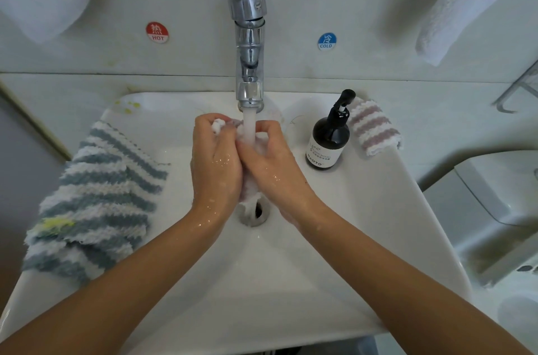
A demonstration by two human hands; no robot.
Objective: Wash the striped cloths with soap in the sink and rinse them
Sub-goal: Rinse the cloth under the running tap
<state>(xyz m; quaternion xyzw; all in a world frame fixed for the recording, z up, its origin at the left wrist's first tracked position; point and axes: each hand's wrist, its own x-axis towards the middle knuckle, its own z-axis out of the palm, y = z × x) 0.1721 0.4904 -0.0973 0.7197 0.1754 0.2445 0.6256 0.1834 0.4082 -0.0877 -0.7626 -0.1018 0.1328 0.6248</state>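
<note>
White sink [364,238] sat under a running faucet [249,34] — left hand [215,162] and right hand [270,162] each held a curled grip on a wet cloth [250,189] in the stream, above the drain.

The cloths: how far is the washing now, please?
Done: nothing is clearly finished. In hand: both hands, left and right, squeeze one cloth under the running tap in the sink. Left: the blue cloth and the pink cloth lie on the rim, apparently unwashed, with the soap by the pink one.
</note>
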